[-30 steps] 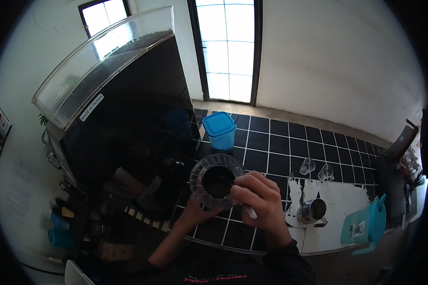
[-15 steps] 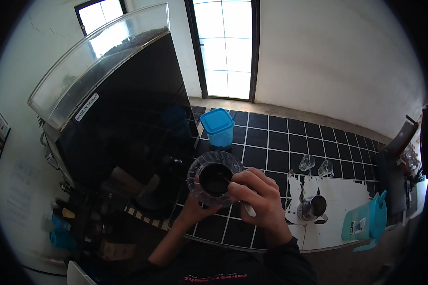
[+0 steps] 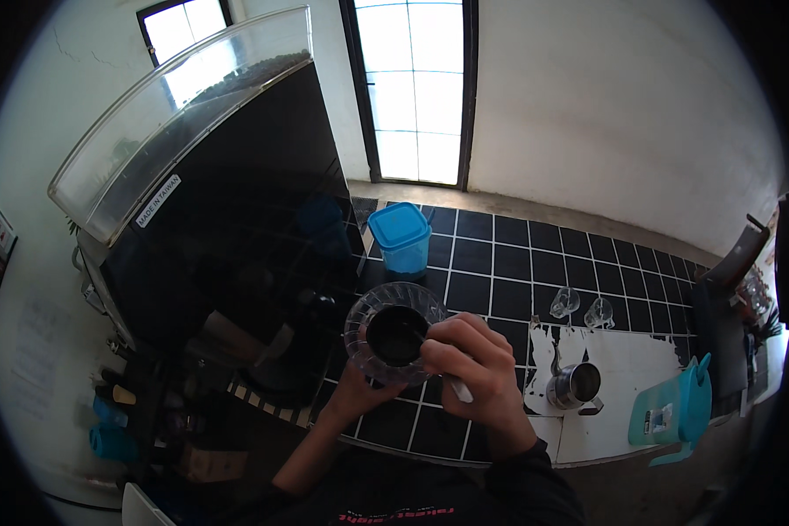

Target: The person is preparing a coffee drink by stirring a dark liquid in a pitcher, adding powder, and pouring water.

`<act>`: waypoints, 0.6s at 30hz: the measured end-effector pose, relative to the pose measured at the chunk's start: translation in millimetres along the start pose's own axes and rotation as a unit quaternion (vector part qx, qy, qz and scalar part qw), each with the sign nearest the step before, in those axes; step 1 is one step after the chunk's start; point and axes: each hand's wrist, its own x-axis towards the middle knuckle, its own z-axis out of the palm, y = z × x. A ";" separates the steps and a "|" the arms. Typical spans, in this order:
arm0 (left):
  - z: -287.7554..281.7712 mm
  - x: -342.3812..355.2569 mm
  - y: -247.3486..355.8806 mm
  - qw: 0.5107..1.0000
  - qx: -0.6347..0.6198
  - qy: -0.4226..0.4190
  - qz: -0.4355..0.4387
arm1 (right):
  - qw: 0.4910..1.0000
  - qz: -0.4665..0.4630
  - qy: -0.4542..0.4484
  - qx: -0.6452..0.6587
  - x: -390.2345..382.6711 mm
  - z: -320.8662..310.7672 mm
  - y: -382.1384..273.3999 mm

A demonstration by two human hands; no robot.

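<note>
A clear ribbed bowl [image 3: 356, 326] holds something dark, probably liquid, in its round middle. My left hand [image 3: 359, 396] supports it from below and the near side, its fingers partly hidden by the bowl. Over the right rim, my right hand [image 3: 475, 361] is closed around a spoon [image 3: 460, 389] whose pale handle end sticks out below the fist. The spoon's far end dips into the dark contents, where its tip is lost to sight.
Beyond the bowl stands a blue-lidded container [image 3: 401, 241], beside a large black machine [image 3: 237, 202] with a clear hopper [image 3: 184, 114]. Rightward on the tiled counter [image 3: 473, 263] are two small glasses [image 3: 565, 302], a metal pot [image 3: 574, 386] and a turquoise pitcher [image 3: 666, 408].
Very little differs. The spoon has shifted slightly within the dark contents, while both hands keep their hold and the bowl stays almost in place.
</note>
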 end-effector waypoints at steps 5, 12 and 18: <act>-0.2 3.7 3.2 0.999 0.016 -0.031 -0.025 | 0.999 -0.042 0.008 0.010 -2.6 4.3 4.4; -1.7 4.3 17.2 0.998 -0.038 -0.008 -0.048 | 0.998 -0.055 -0.024 0.002 -3.2 1.1 0.2; -0.7 4.6 14.7 0.996 -0.056 -0.020 -0.069 | 0.999 -0.041 -0.022 -0.010 -3.1 0.1 -0.9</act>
